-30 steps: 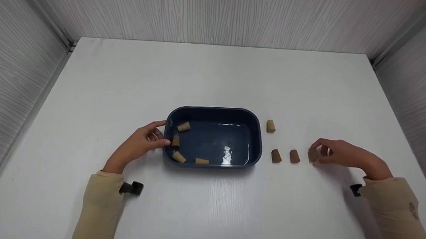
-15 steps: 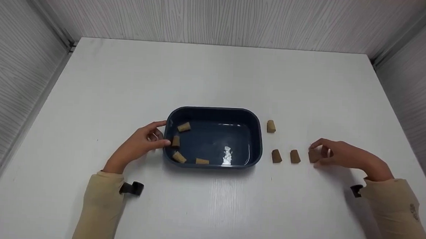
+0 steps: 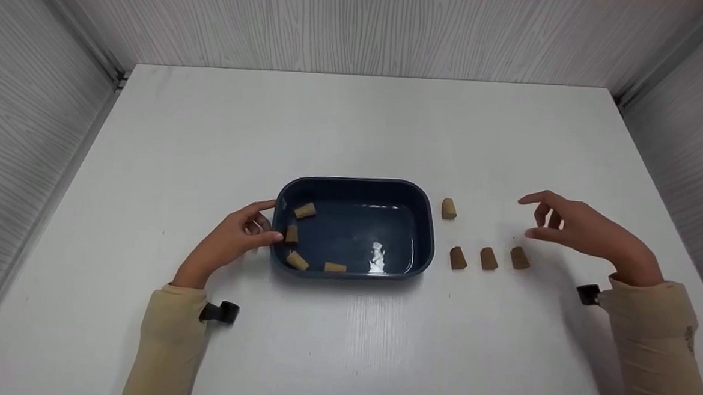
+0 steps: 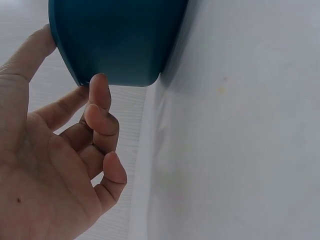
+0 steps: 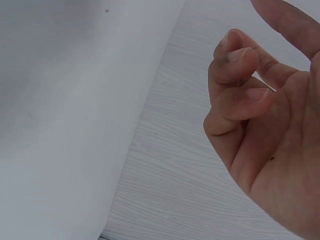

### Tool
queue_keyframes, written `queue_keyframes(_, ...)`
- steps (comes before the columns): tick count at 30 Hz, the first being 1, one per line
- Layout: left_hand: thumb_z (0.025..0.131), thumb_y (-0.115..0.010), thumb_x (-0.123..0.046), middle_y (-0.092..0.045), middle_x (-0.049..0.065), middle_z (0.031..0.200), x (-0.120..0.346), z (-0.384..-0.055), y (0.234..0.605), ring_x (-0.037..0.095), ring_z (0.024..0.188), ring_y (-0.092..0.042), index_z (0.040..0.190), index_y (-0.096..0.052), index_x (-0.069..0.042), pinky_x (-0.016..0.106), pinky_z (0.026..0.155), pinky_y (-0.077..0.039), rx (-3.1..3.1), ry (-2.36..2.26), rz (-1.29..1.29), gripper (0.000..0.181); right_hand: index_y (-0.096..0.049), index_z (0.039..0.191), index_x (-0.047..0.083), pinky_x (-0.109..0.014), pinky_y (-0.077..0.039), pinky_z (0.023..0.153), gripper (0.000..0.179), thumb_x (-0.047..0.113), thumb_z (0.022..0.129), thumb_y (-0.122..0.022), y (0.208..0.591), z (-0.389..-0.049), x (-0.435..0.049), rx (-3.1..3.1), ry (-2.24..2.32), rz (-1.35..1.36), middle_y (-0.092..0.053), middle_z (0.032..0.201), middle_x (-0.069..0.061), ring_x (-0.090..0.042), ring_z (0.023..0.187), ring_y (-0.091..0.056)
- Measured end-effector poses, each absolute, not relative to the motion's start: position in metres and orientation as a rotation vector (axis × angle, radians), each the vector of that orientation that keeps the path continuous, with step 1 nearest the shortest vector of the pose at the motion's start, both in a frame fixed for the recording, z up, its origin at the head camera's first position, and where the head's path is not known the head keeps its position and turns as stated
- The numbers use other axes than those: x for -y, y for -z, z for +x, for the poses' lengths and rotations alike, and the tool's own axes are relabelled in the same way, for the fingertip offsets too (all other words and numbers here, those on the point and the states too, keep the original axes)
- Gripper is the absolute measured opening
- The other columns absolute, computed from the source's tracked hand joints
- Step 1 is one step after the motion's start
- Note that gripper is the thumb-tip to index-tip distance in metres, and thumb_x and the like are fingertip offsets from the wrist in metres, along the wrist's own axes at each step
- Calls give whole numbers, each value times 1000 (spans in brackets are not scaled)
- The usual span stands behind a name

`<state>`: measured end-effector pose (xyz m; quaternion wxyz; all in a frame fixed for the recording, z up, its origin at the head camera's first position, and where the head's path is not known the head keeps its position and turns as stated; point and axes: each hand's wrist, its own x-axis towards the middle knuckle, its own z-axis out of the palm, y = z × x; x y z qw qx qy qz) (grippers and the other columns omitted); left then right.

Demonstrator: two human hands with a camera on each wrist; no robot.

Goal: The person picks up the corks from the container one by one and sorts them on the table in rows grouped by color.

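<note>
At the left end of a dark blue rectangular tray [image 3: 385, 235], my left hand [image 3: 229, 239] holds the rim, thumb over it and index finger against the outer side. In the left wrist view its other fingers are bent beside the tray's wall. Several tapered cork stoppers lie inside: a light cork [image 3: 305, 210], a darker cork [image 3: 291, 234] by the thumb, and others along the near side. My right hand [image 3: 578, 227] hovers with thumb and index finger apart, holding nothing. Just below its thumb is a dark brown cork [image 3: 520, 258] on the table.
To the left of that cork stand a middle brown cork [image 3: 489, 258] and another brown cork [image 3: 458, 258], in a row. A lighter cork [image 3: 449, 208] is behind them, near the tray's right side. Grey wood-grain panels [image 3: 360, 29] border the white table [image 3: 355, 125].
My right hand has let go of the rightmost dark cork, leaving it at the row's right end, and has risen away from it. The left hand keeps its place on the tray.
</note>
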<state>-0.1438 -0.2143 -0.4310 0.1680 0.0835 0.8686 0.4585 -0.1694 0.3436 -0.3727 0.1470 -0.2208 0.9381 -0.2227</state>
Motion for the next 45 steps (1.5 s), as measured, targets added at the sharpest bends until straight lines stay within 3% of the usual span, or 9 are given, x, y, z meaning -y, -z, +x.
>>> queue_keyframes(5, 89, -69, -37, -56, 7, 103, 213, -146, 430, 17, 79, -50, 148, -40, -18, 27, 65, -40, -2470, -1305, 237, 69, -49, 134, 15, -23, -45, 65, 45, 23, 93, -66, 363, -177, -328, -2744, 692, -746, -59, 91, -1, -5, 73, -53)
queue_keyframes(23, 89, -70, -35, -56, 7, 101, 213, -144, 430, 16, 77, -50, 147, -40, -17, 26, 65, -40, -2459, -1322, 235, 68, -45, 139, 14, -29, -45, 68, 51, 24, 93, -66, 319, -201, -236, -2734, 607, -966, -61, 102, -5, -15, 78, -56)
queue_keyframes(38, 90, -68, -34, -56, 8, 103, 219, -140, 432, 15, 78, -49, 147, -40, -12, 25, 65, -40, -2487, -1299, 252, 68, -50, 135, 18, -31, -42, 67, 45, 28, 94, -64, 317, -208, -166, -2640, 600, -1128, -61, 99, -3, -15, 72, -52)
queue_keyframes(45, 90, -69, -32, -57, 7, 102, 220, -140, 433, 14, 77, -49, 147, -40, -12, 25, 65, -40, -2480, -1317, 259, 67, -51, 136, 17, -31, -47, 70, 45, 29, 94, -63, 317, -210, -140, -2589, 630, -1204, -63, 99, -3, -16, 77, -57)
